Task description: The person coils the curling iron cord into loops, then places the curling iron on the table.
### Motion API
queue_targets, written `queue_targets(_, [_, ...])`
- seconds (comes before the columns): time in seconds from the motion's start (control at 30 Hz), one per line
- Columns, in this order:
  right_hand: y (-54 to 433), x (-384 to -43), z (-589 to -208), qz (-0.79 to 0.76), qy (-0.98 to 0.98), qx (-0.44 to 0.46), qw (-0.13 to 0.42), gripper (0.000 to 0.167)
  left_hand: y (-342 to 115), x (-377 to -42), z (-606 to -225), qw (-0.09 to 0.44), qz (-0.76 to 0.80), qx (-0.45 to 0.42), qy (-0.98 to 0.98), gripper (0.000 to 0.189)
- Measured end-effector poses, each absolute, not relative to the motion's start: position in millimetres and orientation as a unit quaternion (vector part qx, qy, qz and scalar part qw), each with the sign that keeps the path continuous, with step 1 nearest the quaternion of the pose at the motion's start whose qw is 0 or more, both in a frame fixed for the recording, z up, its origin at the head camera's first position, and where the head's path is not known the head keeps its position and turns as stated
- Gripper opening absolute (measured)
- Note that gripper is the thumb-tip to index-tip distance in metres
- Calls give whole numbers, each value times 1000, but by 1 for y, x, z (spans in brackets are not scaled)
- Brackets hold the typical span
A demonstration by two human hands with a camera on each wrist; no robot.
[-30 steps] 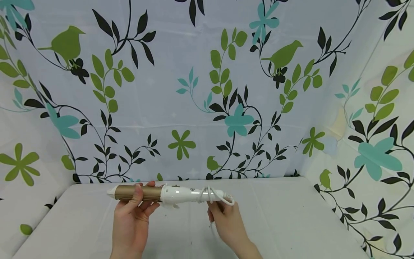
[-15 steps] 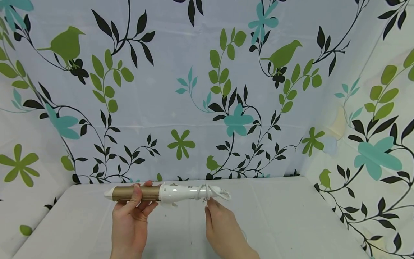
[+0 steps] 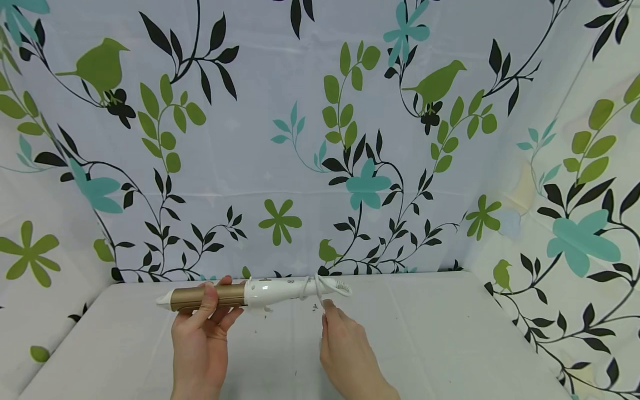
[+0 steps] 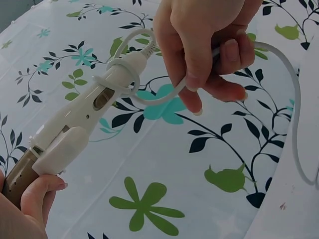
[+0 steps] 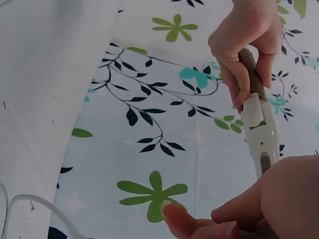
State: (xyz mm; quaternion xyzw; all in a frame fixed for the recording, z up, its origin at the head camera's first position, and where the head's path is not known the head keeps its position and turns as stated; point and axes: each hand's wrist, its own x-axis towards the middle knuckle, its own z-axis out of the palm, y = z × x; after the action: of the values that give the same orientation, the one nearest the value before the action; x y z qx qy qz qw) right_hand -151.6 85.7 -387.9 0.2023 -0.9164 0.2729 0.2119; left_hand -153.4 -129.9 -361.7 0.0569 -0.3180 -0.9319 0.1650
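My left hand (image 3: 200,339) grips the gold barrel of a white-handled curling iron (image 3: 275,291), holding it level above the table, its pale tip to the left. A white power cord (image 4: 294,99) wraps in loose loops around the end of the handle. Below those loops, my right hand (image 3: 350,350) pinches the cord between thumb and fingers. In the left wrist view, one stretch of cord runs taut from the handle to the right hand (image 4: 209,55), and the rest trails off beyond it. The right wrist view shows the iron's handle (image 5: 261,132) partly behind the right hand.
A white table (image 3: 280,361) lies beneath both hands. Behind it and at both sides hang curtains (image 3: 300,166) printed with birds, leaves and flowers. Slack cord (image 5: 30,198) lies toward the lower left in the right wrist view.
The right hand has shifted from beneath the handle's end to just below the cord loops, drawing cord downward. The iron has moved slightly left, its handle end tipping up a little.
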Motion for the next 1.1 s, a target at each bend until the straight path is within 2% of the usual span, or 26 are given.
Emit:
queue_targets(0.13, [88,-151,-387,272,-922,223,161,30,-129,-153,-361,166,-932,61,-315,25])
queue_targets(0.2, [88,-151,-387,272,-920,230,162,27,-129,-153,-361,171,-933,62,-311,25])
queue_targets(0.43, [90,-150,-387,183,-918,252,245,17,-130,-152,-360,184,-929,63,-314,25])
queue_targets(0.67, [89,-147,-383,150,-908,257,293,10,-130,-152,-359,172,-928,66,-322,29])
queue_targets(0.77, [89,-144,-380,160,-907,264,288,21,-130,-152,-359,173,-929,66,-319,29])
queue_targets(0.87, [90,-141,-378,149,-910,275,274,42,-130,-153,-360,174,-932,64,-312,26])
queue_targets(0.97, [92,-140,-377,116,-904,286,297,55,-129,-154,-361,177,-931,68,-313,23])
queue_targets(1.03, [94,-141,-377,103,-891,288,334,44,-128,-154,-360,179,-928,69,-318,24])
queue_targets(1.1, [95,-142,-377,102,-878,289,368,23,-127,-154,-360,180,-927,70,-320,25])
